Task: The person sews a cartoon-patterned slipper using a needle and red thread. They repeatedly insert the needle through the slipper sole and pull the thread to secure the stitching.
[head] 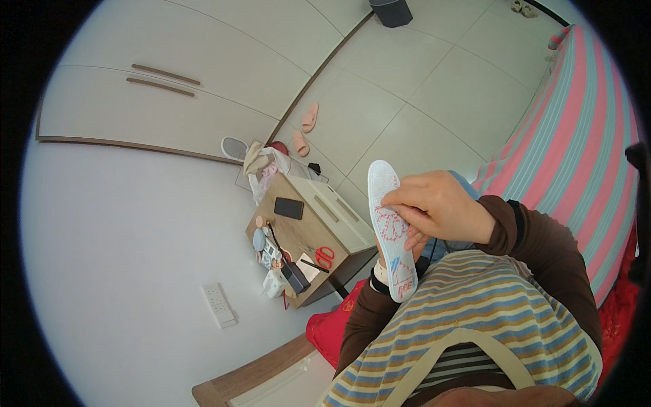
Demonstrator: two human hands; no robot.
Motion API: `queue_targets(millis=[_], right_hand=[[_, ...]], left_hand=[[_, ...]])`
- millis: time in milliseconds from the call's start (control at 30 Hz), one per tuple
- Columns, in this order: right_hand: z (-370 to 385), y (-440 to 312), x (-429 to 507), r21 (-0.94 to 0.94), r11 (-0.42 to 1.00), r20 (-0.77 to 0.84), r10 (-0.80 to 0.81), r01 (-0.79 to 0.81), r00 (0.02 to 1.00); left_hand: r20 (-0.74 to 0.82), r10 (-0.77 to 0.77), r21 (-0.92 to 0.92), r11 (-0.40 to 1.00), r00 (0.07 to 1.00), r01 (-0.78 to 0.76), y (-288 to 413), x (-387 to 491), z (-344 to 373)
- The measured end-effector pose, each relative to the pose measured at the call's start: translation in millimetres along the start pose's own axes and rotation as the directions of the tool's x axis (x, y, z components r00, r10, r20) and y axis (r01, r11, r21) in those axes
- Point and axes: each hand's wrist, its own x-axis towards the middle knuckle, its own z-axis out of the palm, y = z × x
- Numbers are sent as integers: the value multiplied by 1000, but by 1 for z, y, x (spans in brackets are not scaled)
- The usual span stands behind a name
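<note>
A white shoe insole [385, 219] with red and blue cross-stitch-like markings is held up in front of my striped top. My left hand [418, 245] grips it from behind; most of that hand is hidden by the insole, with some fingers showing at its right edge. My right hand [436, 203] lies over the upper half, thumb and forefinger drawn together against the patterned face. Whether a needle or thread sits between those fingertips is too small to tell.
Left of me stands a wooden-topped cabinet [269, 204] bearing a phone [289, 208], red-handled scissors [324, 257], a black pen [314, 265] and small items. A striped bedspread [554, 152] lies right. Pink slippers [310, 118] and a dark bin [391, 12] are on the tiled floor.
</note>
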Motion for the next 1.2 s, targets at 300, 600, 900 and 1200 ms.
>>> queue_targets(millis=[300, 600, 900, 1200], right_hand=[[-2, -1, 0, -68, 997, 2, -38, 38, 999], [-4, -3, 0, -83, 995, -14, -50, 49, 999], [-3, -5, 0, -76, 996, 1, -47, 47, 999], [-4, -4, 0, -94, 995, 6, -38, 38, 999]], left_hand=[[33, 11, -3, 1000, 999, -11, -2, 1, 1], [-9, 4, -54, 999, 1000, -4, -2, 0, 4], [1, 3, -88, 996, 1000, -2, -2, 0, 5], [-2, 2, -23, 1000, 1000, -2, -3, -1, 2]])
